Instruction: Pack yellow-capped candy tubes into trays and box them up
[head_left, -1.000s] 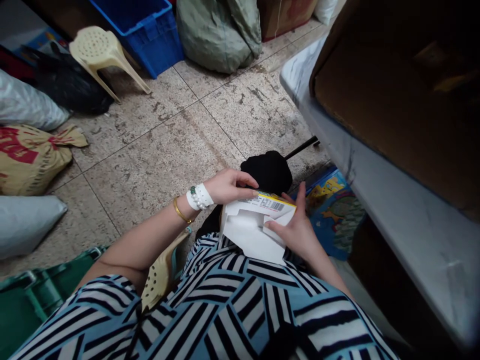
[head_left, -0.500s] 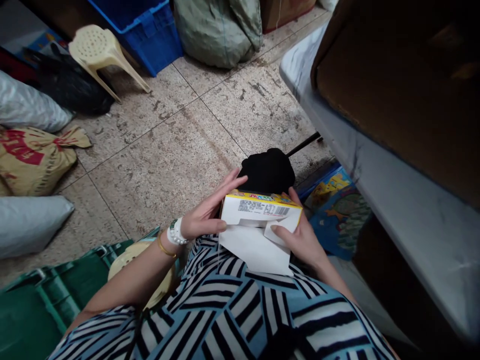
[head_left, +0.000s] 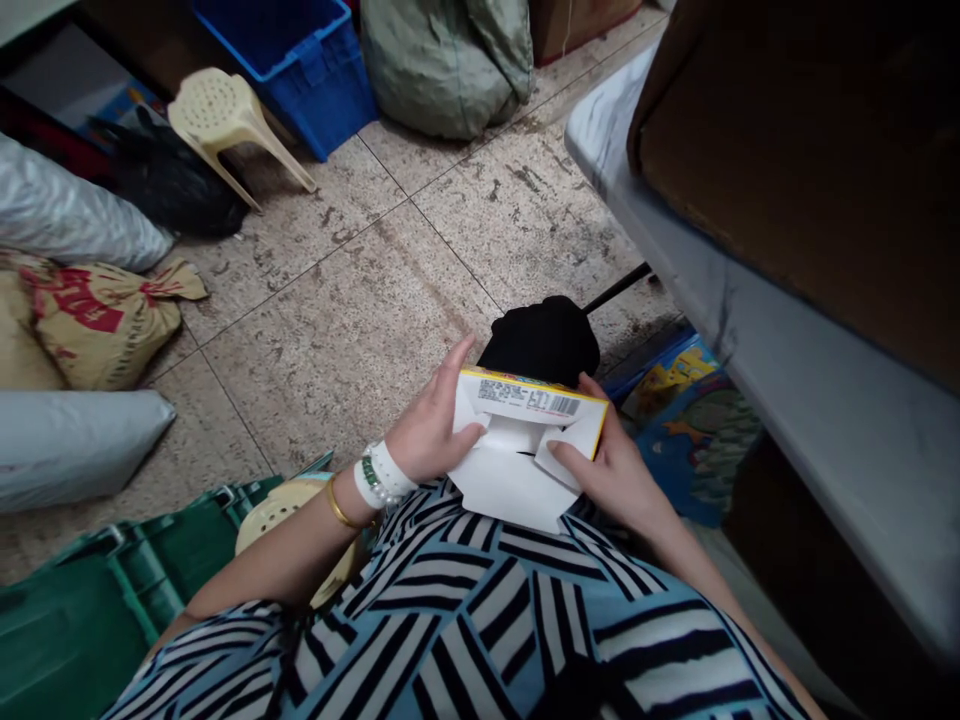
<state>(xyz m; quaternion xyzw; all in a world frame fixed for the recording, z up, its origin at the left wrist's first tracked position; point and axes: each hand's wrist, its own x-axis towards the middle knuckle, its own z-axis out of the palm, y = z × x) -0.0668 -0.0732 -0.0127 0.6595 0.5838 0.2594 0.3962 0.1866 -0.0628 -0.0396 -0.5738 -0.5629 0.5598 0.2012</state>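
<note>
A: Where was the small white cardboard box with yellow edges?

B: A bit below the middle of the frame, close to the shirt with blue, black and white stripes. It was up in two hands, not on the pale worktop with grey streaks at the right of the frame.

A: How did the hands hold it?

B: The bare left hand had the left end, with its thumb over the open edge and one finger poking up past the corner. The bare right hand had the right end, with its thumb on a little white side flap.

A: Were the fingers apart or together?

B: Clamped on the box, on both sides. Some fingers hid behind it, so I couldn't tell how hard they squeezed.

A: Which step was that?

B: I thought it was work on the flaps. The end was open, and the big white card flap leaned down toward the shirt. The black barcode was on the side near the top.

A: And what did the next move call for?

B: My guess was steady hands and a soft thumb on the little flap, because thin card bends easily. No finger held down the big flap, so that one looked free to swing.
</note>
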